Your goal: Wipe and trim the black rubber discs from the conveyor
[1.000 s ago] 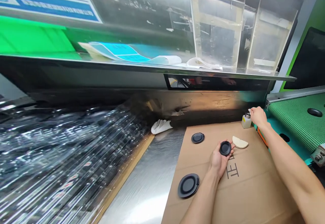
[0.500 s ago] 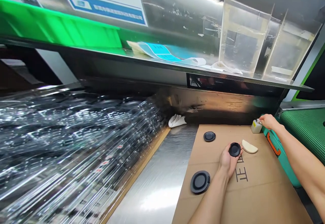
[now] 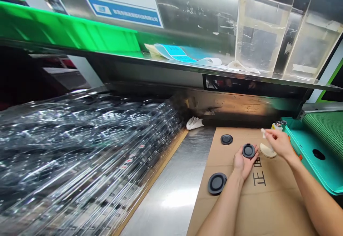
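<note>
Apparently you are starting the wiping step, your left hand (image 3: 242, 164) cradling the black rubber disc (image 3: 248, 151) above the cardboard sheet (image 3: 268, 207), your right hand (image 3: 280, 143) pinching a white swab (image 3: 264, 133) just beside it, and the next move looks to be bringing swab to disc.

A long steel shelf (image 3: 203, 69) runs across the back under a blue-and-white sign (image 3: 124, 11), holding a green panel (image 3: 66, 32) and clear plastic dividers (image 3: 262, 32). Below, light glares off a steel counter (image 3: 171, 182) beside stacked clear plastic trays (image 3: 80, 154).
</note>
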### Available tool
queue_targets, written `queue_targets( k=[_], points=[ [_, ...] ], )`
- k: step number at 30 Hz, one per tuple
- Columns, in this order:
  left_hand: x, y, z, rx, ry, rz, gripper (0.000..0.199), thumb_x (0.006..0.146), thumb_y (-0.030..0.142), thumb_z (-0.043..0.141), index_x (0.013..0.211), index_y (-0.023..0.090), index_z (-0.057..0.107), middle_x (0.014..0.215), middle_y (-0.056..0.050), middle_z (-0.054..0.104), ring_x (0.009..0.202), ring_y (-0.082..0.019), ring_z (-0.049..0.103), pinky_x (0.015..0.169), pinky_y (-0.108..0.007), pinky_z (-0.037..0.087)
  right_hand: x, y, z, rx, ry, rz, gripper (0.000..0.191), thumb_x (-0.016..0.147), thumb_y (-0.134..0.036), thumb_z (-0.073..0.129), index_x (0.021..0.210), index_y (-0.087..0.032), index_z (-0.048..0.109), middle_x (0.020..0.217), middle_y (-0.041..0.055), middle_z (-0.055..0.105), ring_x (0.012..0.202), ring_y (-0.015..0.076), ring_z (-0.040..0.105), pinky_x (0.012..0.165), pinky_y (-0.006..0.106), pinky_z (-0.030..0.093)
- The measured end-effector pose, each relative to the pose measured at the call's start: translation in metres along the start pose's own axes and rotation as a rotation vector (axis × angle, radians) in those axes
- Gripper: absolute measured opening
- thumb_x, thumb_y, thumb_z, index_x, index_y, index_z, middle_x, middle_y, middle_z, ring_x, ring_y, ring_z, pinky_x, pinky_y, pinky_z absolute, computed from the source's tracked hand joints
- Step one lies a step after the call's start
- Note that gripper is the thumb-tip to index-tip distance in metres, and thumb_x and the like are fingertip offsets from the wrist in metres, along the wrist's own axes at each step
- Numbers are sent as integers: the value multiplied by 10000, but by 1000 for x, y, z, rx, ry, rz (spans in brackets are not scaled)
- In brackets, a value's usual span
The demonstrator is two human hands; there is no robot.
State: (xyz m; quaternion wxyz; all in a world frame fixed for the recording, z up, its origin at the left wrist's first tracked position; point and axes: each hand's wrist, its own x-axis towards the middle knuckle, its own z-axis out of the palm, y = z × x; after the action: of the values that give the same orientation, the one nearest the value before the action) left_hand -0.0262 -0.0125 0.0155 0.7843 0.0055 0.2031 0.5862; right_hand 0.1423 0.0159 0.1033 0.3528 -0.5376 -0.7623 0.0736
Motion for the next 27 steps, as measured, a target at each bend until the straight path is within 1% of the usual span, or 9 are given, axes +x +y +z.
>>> queue_targets(
  k=[3, 5, 7, 9, 13, 18, 22, 24, 27],
  points=[
    [0, -4, 1, 4, -20, 29, 321, 992, 357, 386, 1070, 158, 626, 994, -132, 714, 885, -230, 710, 829, -402, 574, -41, -16, 43, 123, -72, -53, 285, 948, -389, 538, 1031, -233, 762, 893, 50, 711, 800, 184, 629, 720, 273, 471],
    [0, -9, 3, 5, -49, 35, 322, 989, 327, 389, 1097, 157, 640, 968, -118, 719, 921, -229, 705, 883, -402, 562, -52, -18, 65, 76, -63, -73, 230, 931, -310, 559, 1018, -237, 759, 883, 50, 685, 823, 185, 620, 754, 278, 465],
    [-1, -14, 3, -3, -71, 29, 318, 982, 300, 407, 1128, 150, 647, 977, -112, 722, 965, -221, 698, 940, -375, 541, -54, -18, 77, -7, -37, -74, 222, 928, -253, 552, 1030, -241, 748, 886, 50, 655, 841, 183, 611, 765, 274, 450],
    [-1, -17, 3, -19, -61, 35, 315, 981, 277, 413, 1143, 143, 647, 978, -106, 723, 973, -202, 697, 969, -339, 524, -53, -18, 78, -65, -67, -96, 221, 935, -227, 538, 1019, -247, 742, 888, 43, 630, 825, 172, 598, 724, 260, 428],
    [-1, -17, 0, -10, -29, 21, 335, 992, 284, 385, 1142, 129, 640, 955, -118, 720, 935, -208, 707, 952, -358, 535, -52, -17, 65, -132, -264, -185, 199, 919, -213, 557, 852, -251, 740, 831, 19, 597, 752, 150, 565, 642, 248, 376],
    [0, -18, -2, 28, -76, 8, 343, 1000, 287, 371, 1139, 135, 645, 986, -114, 728, 933, -204, 711, 950, -371, 544, -56, -12, 61, -229, -126, -107, 219, 961, -238, 517, 951, -254, 735, 879, 37, 595, 787, 160, 551, 675, 254, 380],
    [-1, -20, -2, 43, -48, 13, 363, 1000, 308, 374, 1138, 125, 656, 965, -125, 729, 964, -215, 710, 972, -380, 538, -59, -8, 68, -57, -255, -249, 199, 951, -243, 550, 980, -278, 743, 881, 18, 609, 784, 143, 567, 691, 238, 400],
    [-2, -23, -2, 52, -64, 10, 355, 999, 312, 389, 1138, 132, 662, 996, -122, 729, 1017, -217, 698, 996, -373, 524, -58, -8, 71, -67, -186, -211, 221, 972, -254, 522, 1025, -278, 735, 885, 25, 612, 802, 150, 572, 699, 244, 405],
    [-1, -28, -1, 49, -74, 24, 322, 1002, 318, 410, 1101, 158, 672, 1044, -95, 731, 1062, -203, 681, 1031, -353, 500, -54, -14, 77, -210, -23, -113, 255, 1000, -266, 468, 1059, -254, 716, 929, 57, 626, 869, 182, 567, 722, 265, 404]
  ],
)
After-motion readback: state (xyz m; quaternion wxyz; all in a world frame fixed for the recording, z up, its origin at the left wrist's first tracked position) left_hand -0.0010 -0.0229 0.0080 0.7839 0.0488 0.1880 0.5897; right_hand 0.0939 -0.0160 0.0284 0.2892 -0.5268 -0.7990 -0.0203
